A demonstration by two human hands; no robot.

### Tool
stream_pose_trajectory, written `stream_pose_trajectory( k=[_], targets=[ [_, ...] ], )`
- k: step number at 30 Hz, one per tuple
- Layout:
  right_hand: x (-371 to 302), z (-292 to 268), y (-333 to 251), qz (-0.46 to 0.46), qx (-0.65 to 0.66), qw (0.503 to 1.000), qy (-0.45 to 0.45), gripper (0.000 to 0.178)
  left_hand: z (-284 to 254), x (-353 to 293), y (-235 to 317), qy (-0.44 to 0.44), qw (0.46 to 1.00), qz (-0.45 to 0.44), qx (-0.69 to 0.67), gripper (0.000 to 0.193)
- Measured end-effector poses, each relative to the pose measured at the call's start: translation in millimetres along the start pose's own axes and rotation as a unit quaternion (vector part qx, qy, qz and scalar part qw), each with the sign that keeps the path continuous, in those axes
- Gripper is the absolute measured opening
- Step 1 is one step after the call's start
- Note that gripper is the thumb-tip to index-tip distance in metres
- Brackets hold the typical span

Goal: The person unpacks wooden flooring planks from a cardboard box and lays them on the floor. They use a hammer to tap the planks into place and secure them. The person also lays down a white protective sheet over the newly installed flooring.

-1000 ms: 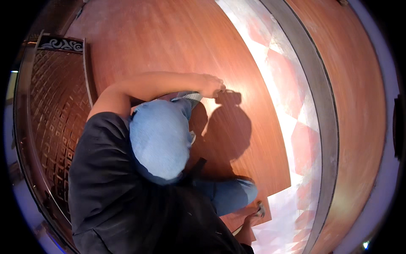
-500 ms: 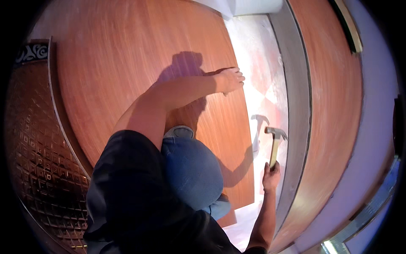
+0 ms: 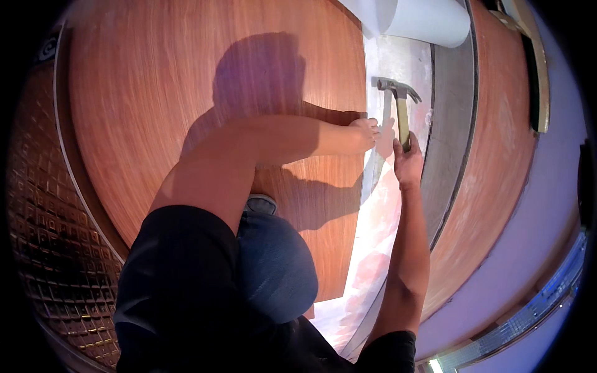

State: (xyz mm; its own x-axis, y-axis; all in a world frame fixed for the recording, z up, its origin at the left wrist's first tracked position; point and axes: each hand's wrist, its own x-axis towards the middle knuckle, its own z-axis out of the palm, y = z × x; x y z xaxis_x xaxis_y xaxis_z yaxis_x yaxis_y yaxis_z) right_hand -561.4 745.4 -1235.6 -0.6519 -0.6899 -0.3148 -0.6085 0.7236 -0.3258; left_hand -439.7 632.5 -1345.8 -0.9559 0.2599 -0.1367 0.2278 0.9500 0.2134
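While our right hand grips the hammer above the pale strip, our left hand sits at the edge of the wood flooring, grip unclear; we judge a stray leftward swing could bruise its fingers.

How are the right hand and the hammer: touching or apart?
Touching: in the head view, the right hand grips the hammer by its handle.

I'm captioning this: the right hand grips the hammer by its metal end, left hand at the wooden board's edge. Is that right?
Not quite: the head view shows the right hand gripping the hammer by its handle. The left hand is at the edge of the wooden board.
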Motion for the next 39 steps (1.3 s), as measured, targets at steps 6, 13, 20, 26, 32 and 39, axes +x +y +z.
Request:
stream_pose_trajectory(
  k=[6, 13, 20, 26, 32, 39],
  targets=[
    [35, 28, 2, -0.009, 0.008, 1.0, -0.027, 0.053, 47, 21, 4, 0.082, 0.994, -0.063, 0.035, 0.023],
    [35, 27, 2, 0.0, 0.037, 0.999, -0.038, 0.045, 20, 14, 12, 0.063, 0.992, -0.087, -0.061, 0.025],
    [46, 41, 3, -0.023, 0.049, 0.998, -0.035, 0.052, 22, -1, 11, 0.087, 0.992, -0.085, -0.032, 0.052],
    [51, 39, 0, -0.052, -0.008, 0.998, 0.022, 0.05, -17, -9, 7, -0.03, 0.997, -0.063, -0.029, 0.07],
    [57, 34, -6, -0.057, 0.004, 0.998, -0.035, 0.053, -18, -19, 10, -0.037, 0.996, -0.083, 0.001, 0.083],
    [59, 41, 1, -0.074, 0.003, 0.997, -0.007, 0.053, -36, -21, 2, -0.087, 0.995, -0.053, -0.012, 0.092]
  ],
)
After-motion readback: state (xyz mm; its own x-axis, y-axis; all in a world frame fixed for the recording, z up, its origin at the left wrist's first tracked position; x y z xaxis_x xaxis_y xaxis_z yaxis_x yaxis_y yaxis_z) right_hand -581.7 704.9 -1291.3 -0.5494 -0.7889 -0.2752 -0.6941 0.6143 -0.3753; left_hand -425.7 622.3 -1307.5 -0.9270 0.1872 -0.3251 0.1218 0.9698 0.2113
